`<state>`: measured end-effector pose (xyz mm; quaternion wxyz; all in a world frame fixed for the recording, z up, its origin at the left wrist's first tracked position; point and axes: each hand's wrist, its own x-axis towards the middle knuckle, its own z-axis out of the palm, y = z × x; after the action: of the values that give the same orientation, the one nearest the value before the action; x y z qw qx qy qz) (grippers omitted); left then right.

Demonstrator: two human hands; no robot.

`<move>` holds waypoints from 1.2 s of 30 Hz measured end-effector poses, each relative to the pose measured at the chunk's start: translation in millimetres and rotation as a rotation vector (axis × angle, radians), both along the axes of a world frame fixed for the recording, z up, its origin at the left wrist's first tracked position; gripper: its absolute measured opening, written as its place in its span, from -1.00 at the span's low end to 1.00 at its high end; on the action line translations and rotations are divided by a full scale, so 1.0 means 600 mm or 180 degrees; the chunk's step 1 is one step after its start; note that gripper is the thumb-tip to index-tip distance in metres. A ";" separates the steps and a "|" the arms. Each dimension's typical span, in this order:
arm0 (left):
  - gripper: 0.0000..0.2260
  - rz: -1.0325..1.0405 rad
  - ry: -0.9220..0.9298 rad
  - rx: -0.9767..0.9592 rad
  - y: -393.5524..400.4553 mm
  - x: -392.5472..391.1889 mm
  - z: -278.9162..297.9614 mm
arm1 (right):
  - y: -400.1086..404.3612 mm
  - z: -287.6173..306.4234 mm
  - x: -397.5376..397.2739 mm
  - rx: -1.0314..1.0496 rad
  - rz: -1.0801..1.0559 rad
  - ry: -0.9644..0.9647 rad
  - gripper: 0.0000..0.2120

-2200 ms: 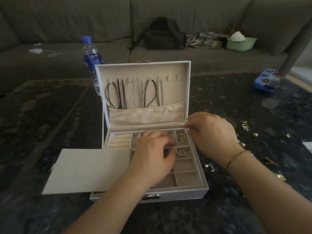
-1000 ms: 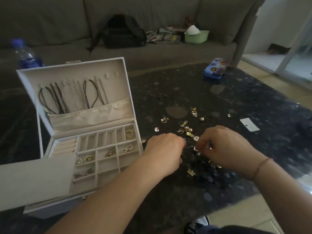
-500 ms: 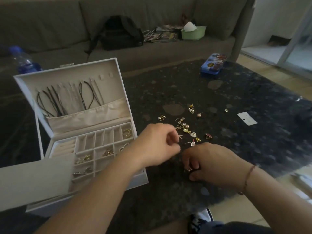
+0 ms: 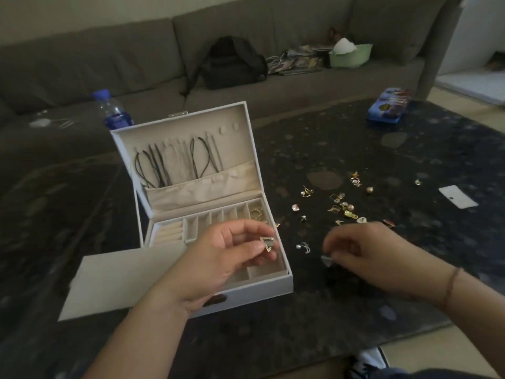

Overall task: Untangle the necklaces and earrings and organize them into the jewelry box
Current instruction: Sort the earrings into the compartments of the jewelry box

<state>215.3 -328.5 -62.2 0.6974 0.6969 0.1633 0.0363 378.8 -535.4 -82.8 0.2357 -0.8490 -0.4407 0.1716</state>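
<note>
A flat pale cardboard sheet (image 4: 117, 280) lies at the left, overlapping the front left corner of the white jewelry box (image 4: 262, 289), which stands open on the dark speckled desk (image 4: 341, 318). Black cord necklaces (image 4: 153, 168) hang from hooks inside the raised lid, their ends tucked into the cream pocket below. The tray is split into small compartments; a gold piece sits in the far right one, near the hinge.

The left hand (image 4: 224, 258) hovers palm up over the right half of the tray, its grip pinching a small gold triangular earring (image 4: 267, 243) between thumb and fingertips, just above the box's right edge. Right of the box there is bare desk, with a small pearl earring (image 4: 303, 246) lying between the two hands.

The right hand (image 4: 363, 254) is blurred, fingers curled downward close to the desk; something small and pale shows at its fingertips, but I cannot tell whether the grip holds it. Beyond it lies a scatter of loose gold earrings (image 4: 341, 207), a white card (image 4: 457, 196) further right, and a blue tin (image 4: 388, 108) near the far edge.
</note>
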 end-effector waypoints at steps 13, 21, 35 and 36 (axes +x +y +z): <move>-0.83 0.0866 0.0086 0.2545 0.051 -0.078 -0.036 | 0.065 0.016 -0.038 -0.0678 0.0253 -0.0437 -0.85; -0.86 0.0879 -0.0014 0.2924 0.060 -0.072 -0.056 | 0.079 -0.021 -0.064 -0.0751 0.0534 -0.0862 -0.79; -0.91 0.0946 -0.0289 0.3518 0.055 -0.075 -0.068 | 0.091 0.001 -0.022 0.0179 -0.0117 -0.0653 -0.78; -0.90 0.0958 -0.0288 0.3521 0.055 -0.077 -0.069 | 0.098 0.009 -0.030 0.0463 -0.0181 -0.0592 -0.78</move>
<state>169.4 -295.4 -103.7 0.2225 0.9249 0.1874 0.2450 360.6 -476.7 -77.3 0.2596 -0.8540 -0.4478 0.0529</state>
